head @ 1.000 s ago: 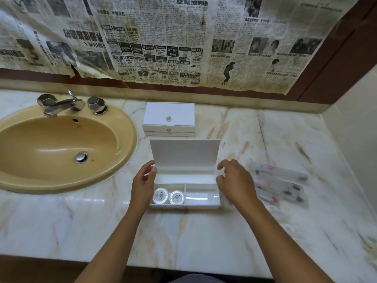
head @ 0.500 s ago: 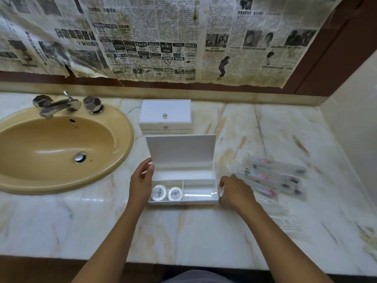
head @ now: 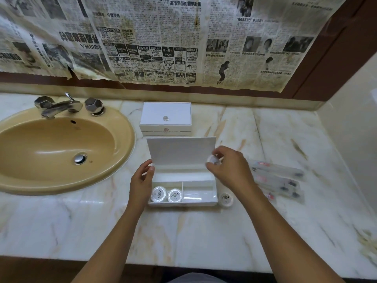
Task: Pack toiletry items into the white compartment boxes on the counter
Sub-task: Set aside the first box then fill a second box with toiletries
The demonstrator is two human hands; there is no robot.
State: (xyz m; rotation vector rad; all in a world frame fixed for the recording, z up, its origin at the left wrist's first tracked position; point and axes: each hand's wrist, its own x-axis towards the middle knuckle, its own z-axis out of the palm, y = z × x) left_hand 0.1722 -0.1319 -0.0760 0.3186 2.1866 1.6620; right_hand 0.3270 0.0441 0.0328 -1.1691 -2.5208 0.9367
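holding a small round wrapped item (head: 213,159) pinched in the fingertips, the right hand (head: 228,168) hangs over the back right corner of the open white box (head: 184,189), lid stood up behind it. looks like another of the round toiletry discs, tho it's blurred so can't be sure. left hand (head: 141,180) rests against the box's left wall w/ fingers loosely curled, gripping nothing, prob just steadying it. progress so far: two round discs (head: 166,194) already sit side by side in the front left compartment; front right compartment has what looks like something clear and flat in it, hard to tell; the back section looks empty. one more disc (head: 225,199) lies on the counter (head: 204,237) just beside the box's right front corner, not yet packed. a pile of clear-wrapped long items (head: 279,180), maybe toothbrushes, waits on the counter to the right, well apart from the box. second white box (head: 165,119) sits closed behind the open one, near the sink (head: 61,152), contents unknown. so i'd say early-to-mid: held disc, loose disc and the long packets all left to go in.
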